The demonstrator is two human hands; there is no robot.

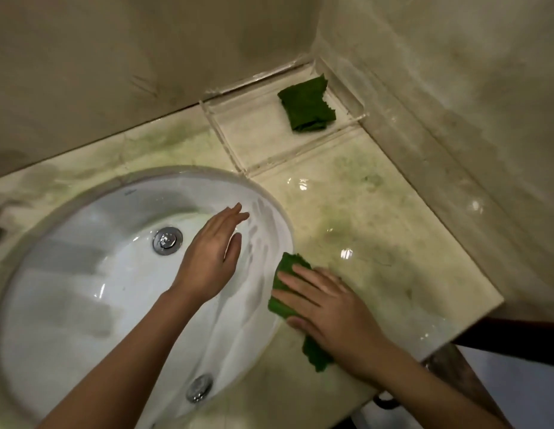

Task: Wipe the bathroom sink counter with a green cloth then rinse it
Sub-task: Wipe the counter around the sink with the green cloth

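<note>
A green cloth (283, 281) lies flat on the pale stone counter (378, 243), at the right rim of the white round sink (83, 274). My right hand (328, 308) presses down on the cloth with straight, spread fingers and hides most of it. Over the right side of the basin my left hand (212, 255) hovers with straight fingers and holds nothing. The counter surface is wet and glossy, with greenish stains.
A second folded green cloth (306, 105) lies in the recessed back corner of the counter. The sink has a chrome drain plug (167, 240) and an overflow fitting (200, 387). Walls close the back and right. The counter ends at a front right edge (474, 326).
</note>
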